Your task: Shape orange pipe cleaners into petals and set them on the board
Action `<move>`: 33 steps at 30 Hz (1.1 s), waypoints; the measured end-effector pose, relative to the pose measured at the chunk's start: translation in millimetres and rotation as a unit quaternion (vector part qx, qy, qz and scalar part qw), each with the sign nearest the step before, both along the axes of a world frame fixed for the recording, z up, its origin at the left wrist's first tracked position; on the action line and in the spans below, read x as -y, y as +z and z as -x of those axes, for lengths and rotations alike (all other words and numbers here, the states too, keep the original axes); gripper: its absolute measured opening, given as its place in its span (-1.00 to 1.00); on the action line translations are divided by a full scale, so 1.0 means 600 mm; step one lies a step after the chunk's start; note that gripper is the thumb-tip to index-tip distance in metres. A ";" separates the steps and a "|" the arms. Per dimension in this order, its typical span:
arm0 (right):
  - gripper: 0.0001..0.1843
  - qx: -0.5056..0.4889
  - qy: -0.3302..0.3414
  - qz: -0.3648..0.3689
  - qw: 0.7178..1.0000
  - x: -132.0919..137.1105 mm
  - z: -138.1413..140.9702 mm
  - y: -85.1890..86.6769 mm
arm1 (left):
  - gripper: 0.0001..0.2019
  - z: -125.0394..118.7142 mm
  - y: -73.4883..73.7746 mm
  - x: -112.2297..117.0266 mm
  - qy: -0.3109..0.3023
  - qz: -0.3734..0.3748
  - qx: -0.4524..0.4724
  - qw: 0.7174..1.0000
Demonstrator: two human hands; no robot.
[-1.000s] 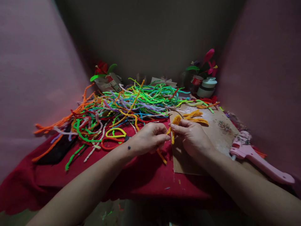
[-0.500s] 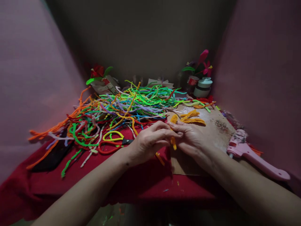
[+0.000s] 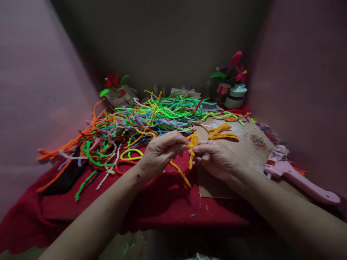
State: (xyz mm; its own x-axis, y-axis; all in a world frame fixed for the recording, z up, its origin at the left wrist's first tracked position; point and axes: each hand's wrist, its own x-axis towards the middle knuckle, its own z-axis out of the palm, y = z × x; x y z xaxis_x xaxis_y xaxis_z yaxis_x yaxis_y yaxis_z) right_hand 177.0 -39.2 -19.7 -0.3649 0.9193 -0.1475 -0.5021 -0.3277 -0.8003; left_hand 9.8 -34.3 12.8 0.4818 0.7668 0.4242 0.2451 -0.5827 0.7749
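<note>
Between my two hands is an orange-yellow pipe cleaner (image 3: 193,141), bent into a narrow folded shape with a short tail hanging down. My left hand (image 3: 164,148) pinches it from the left with closed fingertips. From the right, my right hand (image 3: 214,155) grips the same piece between thumb and fingers. A loose orange-yellow length (image 3: 180,174) slants down below my left hand; whether it joins the held piece I cannot tell. More folded orange-yellow pipe cleaner pieces (image 3: 223,135) lie on the cardboard (image 3: 248,150) just beyond my right hand.
A big heap of multicoloured pipe cleaners (image 3: 162,115) covers the back left. Scissors (image 3: 130,155) with yellow and red handles lie partly behind my left wrist. A pink glue gun (image 3: 300,178) rests at right. Behind stand a pale jar (image 3: 235,96) and pipe-cleaner flowers (image 3: 237,66). Red cloth (image 3: 162,207) covers the table.
Both hands have shifted slightly left with the pipe cleaner. My fingers have drawn back, so more of the folded piece shows. The loose orange-yellow length below my left hand is more exposed.
</note>
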 end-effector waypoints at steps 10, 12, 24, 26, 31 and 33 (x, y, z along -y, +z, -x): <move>-0.95 0.127 -0.019 -0.038 0.991 0.009 0.001 0.007 | -0.90 0.009 0.009 -0.002 -0.007 -0.142 -0.192 0.971; -0.93 0.155 -0.033 -0.043 0.987 0.008 0.001 0.009 | -0.91 0.010 0.006 -0.002 -0.011 -0.162 -0.210 0.964; -0.85 0.276 -0.021 -0.077 0.958 0.008 0.000 0.002 | -0.84 0.004 -0.015 0.006 0.029 -0.266 -0.329 0.906; -0.89 0.301 -0.032 -0.084 0.949 0.009 0.000 0.005 | -0.84 0.002 -0.018 0.008 0.037 -0.292 -0.351 0.889; -0.88 0.346 -0.045 -0.142 0.926 -0.001 -0.001 -0.011 | -0.87 -0.007 -0.024 0.017 0.037 -0.347 -0.398 0.848; -0.87 0.353 -0.056 -0.148 0.922 -0.006 0.000 -0.020 | -0.88 -0.015 -0.028 0.022 0.031 -0.364 -0.414 0.834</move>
